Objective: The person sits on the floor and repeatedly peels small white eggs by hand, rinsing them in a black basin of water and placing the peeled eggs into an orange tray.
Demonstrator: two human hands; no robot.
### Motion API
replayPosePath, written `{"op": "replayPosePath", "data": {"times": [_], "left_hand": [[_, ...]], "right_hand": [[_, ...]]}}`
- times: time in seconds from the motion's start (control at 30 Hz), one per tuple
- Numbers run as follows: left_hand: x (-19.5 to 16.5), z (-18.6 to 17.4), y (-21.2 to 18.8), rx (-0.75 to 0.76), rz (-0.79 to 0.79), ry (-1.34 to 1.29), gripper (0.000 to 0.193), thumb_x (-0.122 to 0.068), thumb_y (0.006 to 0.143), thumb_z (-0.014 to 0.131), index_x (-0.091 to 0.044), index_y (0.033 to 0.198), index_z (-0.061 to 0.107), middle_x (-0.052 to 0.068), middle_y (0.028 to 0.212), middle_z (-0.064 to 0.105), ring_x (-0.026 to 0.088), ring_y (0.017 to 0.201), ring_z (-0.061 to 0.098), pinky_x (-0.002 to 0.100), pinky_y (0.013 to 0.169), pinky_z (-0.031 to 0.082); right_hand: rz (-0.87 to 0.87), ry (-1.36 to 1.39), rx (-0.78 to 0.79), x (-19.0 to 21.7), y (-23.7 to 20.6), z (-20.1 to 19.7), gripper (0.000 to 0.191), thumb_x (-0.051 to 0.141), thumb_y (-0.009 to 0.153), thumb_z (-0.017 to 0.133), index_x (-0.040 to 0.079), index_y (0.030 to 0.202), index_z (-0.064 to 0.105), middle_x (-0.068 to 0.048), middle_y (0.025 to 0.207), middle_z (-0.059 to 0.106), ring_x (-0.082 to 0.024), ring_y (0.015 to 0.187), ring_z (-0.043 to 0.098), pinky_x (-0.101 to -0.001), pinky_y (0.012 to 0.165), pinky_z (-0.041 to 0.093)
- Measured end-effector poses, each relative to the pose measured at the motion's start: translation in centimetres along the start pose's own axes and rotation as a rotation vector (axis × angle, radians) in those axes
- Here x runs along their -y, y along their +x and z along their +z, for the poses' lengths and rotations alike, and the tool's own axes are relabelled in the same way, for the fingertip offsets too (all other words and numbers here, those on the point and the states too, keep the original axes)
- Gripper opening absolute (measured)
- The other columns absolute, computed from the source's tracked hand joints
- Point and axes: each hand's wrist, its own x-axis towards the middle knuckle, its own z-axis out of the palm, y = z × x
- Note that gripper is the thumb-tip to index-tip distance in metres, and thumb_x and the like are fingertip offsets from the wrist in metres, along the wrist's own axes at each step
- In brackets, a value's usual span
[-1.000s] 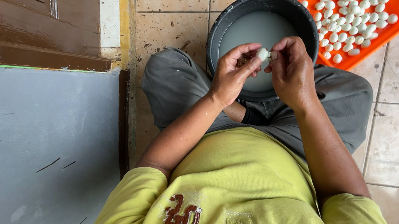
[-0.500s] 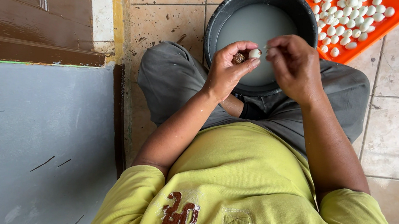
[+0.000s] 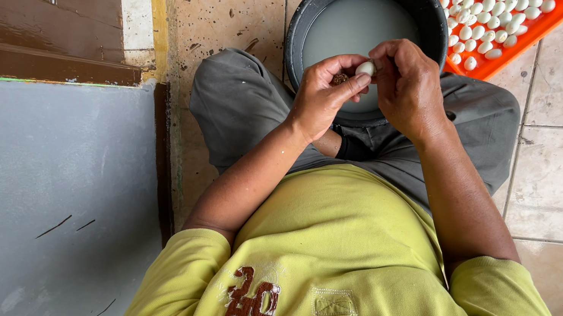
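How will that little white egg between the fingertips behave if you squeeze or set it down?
The small white egg, pinched between left hand and right hand over the dark bucket of cloudy water, looks wet and smooth, so probably slippery. Its rounded shape suggests it would roll if set down. It seems light, and likely soft, so a hard grip could crush it.
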Motion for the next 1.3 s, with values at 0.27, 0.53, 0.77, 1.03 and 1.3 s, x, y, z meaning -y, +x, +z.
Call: {"op": "replayPosePath", "data": {"times": [0.27, 0.53, 0.77, 1.03, 1.3], "left_hand": [[1.4, -1.2, 0.0, 0.031, -0.141, -0.558, 0.019, -0.009, 0.103, 0.066, -0.006, 0.121, 0.061, 0.012, 0.120, 0.067, 0.017, 0.097, 0.062, 0.029, 0.082, 0.052], [3.8, -1.3, -0.5, 0.000, -0.108, -0.484, 0.032, -0.009, 0.103, 0.068, -0.012, 0.135, 0.063, 0.006, 0.107, 0.068, 0.015, 0.099, 0.062, 0.028, 0.081, 0.050], [4.5, -0.5, -0.4, 0.012, -0.103, -0.465, 0.021, -0.013, 0.107, 0.067, -0.005, 0.127, 0.068, 0.007, 0.112, 0.069, 0.018, 0.103, 0.066, 0.028, 0.083, 0.052], [4.8, 1.7, -0.8, 0.015, -0.120, -0.401, 0.023, -0.013, 0.106, 0.064, -0.003, 0.126, 0.067, 0.008, 0.115, 0.070, 0.017, 0.101, 0.065, 0.027, 0.081, 0.052], [5.7, 2.1, -0.6, 0.043, -0.059, -0.380, 0.017, -0.008, 0.111, 0.066, -0.001, 0.126, 0.067, 0.006, 0.111, 0.066, 0.015, 0.099, 0.059, 0.028, 0.085, 0.050]], "right_hand": [[0.127, -0.153, -0.088, 0.1, -0.1, -0.7, 0.010, -0.003, 0.106, 0.074, -0.002, 0.103, 0.064, -0.013, 0.089, 0.069, -0.024, 0.075, 0.069, -0.0346, 0.067, 0.055], [-0.197, -0.080, 0.049, 0.8, -0.7, -1.0, 0.018, -0.003, 0.097, 0.077, 0.000, 0.113, 0.070, -0.014, 0.108, 0.070, -0.028, 0.102, 0.069, -0.0368, 0.083, 0.059], [-0.126, -0.085, 0.058, -0.7, -1.6, -1.7, 0.013, -0.006, 0.099, 0.073, -0.001, 0.111, 0.070, -0.013, 0.099, 0.071, -0.025, 0.090, 0.072, -0.0330, 0.075, 0.059], [-0.132, -0.097, -0.057, -1.6, -3.0, -2.4, 0.015, -0.011, 0.100, 0.070, -0.001, 0.105, 0.060, -0.013, 0.097, 0.068, -0.026, 0.086, 0.072, -0.0345, 0.072, 0.059], [-0.099, -0.046, -0.083, -1.7, -4.2, -2.5, 0.017, -0.014, 0.100, 0.065, -0.002, 0.109, 0.058, -0.013, 0.096, 0.066, -0.024, 0.081, 0.069, -0.0338, 0.068, 0.055]]}}
